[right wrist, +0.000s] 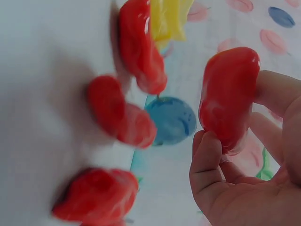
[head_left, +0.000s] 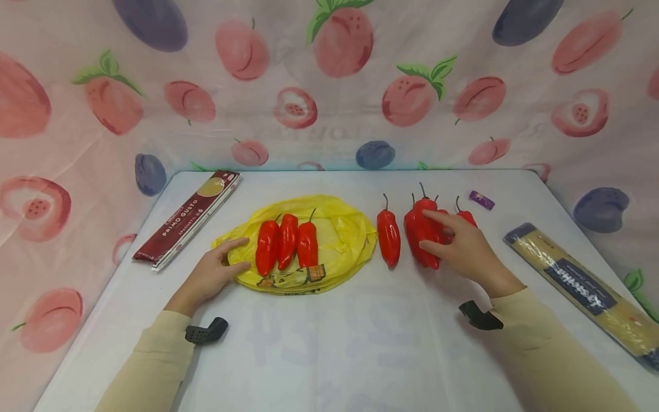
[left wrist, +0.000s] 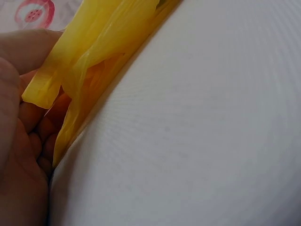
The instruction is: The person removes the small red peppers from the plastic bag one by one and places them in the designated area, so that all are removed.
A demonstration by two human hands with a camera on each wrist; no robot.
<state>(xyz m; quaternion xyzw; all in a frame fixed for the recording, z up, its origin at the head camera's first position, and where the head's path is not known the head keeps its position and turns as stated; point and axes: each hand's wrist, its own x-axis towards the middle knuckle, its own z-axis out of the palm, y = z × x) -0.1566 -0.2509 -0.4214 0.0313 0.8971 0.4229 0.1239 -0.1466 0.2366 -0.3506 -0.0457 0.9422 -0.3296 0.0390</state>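
My right hand [head_left: 465, 246] grips a red pepper [right wrist: 229, 94] between thumb and fingers, held up off the table in the right wrist view. Beneath and beside it lie several more red peppers, one of them [head_left: 388, 237] apart on the left, near the bag. At its left edge, my left hand [head_left: 210, 276] holds the yellow plastic bag [head_left: 345, 240], whose folds [left wrist: 99, 47] pass between thumb and curled fingers in the left wrist view. On the flattened bag, three red peppers [head_left: 287, 241] lie side by side.
A dark red spaghetti packet [head_left: 187, 220] lies at the back left. On the right is a long clear pasta packet [head_left: 582, 286] with a blue label. Behind the peppers sits a small purple wrapper [head_left: 481, 199]. A fruit-patterned cloth [head_left: 340, 120] hangs along the back.
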